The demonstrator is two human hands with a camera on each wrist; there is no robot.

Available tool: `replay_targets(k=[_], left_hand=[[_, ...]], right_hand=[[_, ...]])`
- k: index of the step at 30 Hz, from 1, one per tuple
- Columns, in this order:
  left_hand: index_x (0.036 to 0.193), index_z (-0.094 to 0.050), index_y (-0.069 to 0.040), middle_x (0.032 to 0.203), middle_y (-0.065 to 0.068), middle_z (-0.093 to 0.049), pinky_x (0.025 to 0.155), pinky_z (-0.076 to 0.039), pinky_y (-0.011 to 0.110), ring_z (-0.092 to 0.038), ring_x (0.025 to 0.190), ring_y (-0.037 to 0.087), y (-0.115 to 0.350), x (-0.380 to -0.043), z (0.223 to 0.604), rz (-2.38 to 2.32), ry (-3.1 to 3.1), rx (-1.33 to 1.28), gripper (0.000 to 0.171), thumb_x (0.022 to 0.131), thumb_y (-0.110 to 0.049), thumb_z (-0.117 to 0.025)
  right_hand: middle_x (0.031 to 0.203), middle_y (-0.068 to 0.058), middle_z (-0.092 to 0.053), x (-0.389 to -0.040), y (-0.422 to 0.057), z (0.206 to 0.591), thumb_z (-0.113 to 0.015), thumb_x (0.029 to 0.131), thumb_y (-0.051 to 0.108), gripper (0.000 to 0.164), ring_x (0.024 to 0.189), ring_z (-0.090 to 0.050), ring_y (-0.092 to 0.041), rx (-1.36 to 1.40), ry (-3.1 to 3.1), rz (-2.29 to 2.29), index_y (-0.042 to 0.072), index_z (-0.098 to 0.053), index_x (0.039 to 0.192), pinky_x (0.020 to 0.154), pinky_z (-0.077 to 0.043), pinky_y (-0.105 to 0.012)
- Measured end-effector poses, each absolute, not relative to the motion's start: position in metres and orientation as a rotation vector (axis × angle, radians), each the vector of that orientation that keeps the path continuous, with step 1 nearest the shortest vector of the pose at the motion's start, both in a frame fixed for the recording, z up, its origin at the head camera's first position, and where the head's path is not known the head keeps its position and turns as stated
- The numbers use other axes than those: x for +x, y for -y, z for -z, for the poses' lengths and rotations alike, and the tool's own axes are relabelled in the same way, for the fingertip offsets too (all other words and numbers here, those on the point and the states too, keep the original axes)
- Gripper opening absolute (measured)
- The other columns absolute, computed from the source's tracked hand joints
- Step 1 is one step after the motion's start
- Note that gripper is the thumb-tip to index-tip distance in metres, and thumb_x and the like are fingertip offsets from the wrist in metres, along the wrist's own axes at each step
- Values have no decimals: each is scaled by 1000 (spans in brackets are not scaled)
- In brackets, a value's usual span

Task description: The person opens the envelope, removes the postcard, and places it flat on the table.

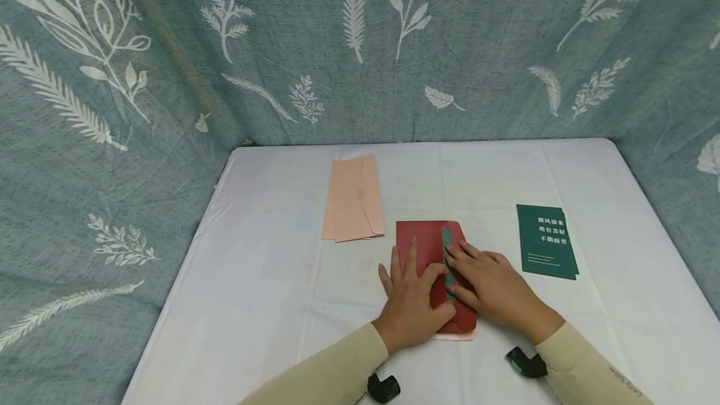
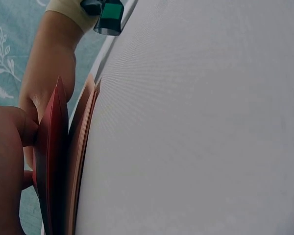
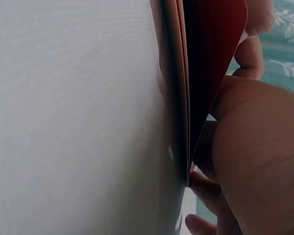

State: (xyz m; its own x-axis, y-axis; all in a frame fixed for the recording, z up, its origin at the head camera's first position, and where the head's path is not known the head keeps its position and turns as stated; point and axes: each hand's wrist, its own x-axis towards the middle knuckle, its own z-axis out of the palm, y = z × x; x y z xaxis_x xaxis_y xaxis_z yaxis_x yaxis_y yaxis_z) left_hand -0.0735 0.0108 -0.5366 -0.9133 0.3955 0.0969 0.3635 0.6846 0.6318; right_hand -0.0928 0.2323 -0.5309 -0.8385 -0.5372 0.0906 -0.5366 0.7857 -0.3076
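Note:
A red envelope lies in front of me, its round-cornered flap spread out to the right. A narrow strip of a green card shows along the envelope's mouth; the rest is hidden inside. My left hand rests on the envelope with fingers spread, index finger and thumb bent towards the mouth. The fingers of my right hand reach in from the right and touch the green strip and flap. In the right wrist view, the red flap rises at an angle above pale pink paper.
Pale pink envelopes lie overlapped at the back left. Dark green cards with white writing are stacked at the right. Pink paper peeks out under the red envelope. A patterned curtain hangs behind the white-covered table.

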Motion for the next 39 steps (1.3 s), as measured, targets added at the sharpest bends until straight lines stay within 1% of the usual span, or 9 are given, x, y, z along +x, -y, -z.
replay_targets(k=[7,13,23,28,39], left_hand=[[137,-63,-28,178,20,-16,107,-8,91,-7,157,60,-10,-74,536,-1059,-2841,640,47,90,-33,-66],[137,-65,-27,178,19,-15,107,-7,91,-6,157,59,-10,-74,536,-1057,-2832,630,47,91,-34,-67],[140,-68,-29,180,17,-11,108,-3,90,-3,159,56,-10,-75,536,-1028,-2817,619,48,93,-36,-65],[140,-68,-29,180,17,-11,108,-3,90,-2,159,56,-9,-74,536,-1036,-2810,616,48,93,-36,-65],[140,-69,-28,179,17,-14,108,-6,90,-7,159,56,-10,-74,535,-1033,-2831,616,48,92,-36,-67]], right_hand=[[164,-13,-51,-92,-237,531,-76,103,44,73,154,-41,-37,-860,-2966,499,5,-54,160,115,-39,-62],[163,-13,-52,-90,-246,529,-76,102,44,70,153,-42,-39,-794,-2954,551,7,-57,158,116,-38,-63],[167,-10,-48,-90,-255,529,-77,102,44,71,156,-38,-38,-737,-2916,618,9,-56,160,119,-33,-62],[165,-11,-50,-89,-257,529,-77,102,44,71,155,-39,-38,-729,-2924,614,9,-56,160,119,-34,-62],[163,-15,-52,-87,-265,525,-77,102,40,69,153,-41,-40,-708,-2925,632,7,-56,159,116,-38,-65]])
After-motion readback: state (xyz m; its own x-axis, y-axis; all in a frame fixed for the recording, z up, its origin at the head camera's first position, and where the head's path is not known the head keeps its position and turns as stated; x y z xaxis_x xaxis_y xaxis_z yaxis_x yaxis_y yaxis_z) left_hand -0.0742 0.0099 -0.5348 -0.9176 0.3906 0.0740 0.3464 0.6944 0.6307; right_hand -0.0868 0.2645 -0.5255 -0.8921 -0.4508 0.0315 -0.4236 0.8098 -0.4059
